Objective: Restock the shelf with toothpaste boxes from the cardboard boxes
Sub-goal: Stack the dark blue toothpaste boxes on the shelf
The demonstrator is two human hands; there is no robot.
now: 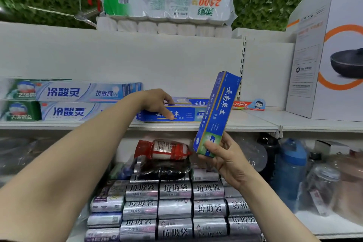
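Toothpaste box (pixel 215 114), pinched at its low end by right hand (pixel 225 159) off the shelf (pixel 245 125) front edge: risks swinging into the blue stack (pixel 184 113) under left hand (pixel 155 102), perhaps only resting there, hold impossible to tell.

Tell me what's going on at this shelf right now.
A person is stocking toothpaste. The right hand grips a blue toothpaste box by its lower end, tilted nearly upright in front of the shelf. The left hand pinches a second blue box lying flat on the shelf, thumb on its front face. White toothpaste boxes sit stacked to its left, a Colgate box to its right.
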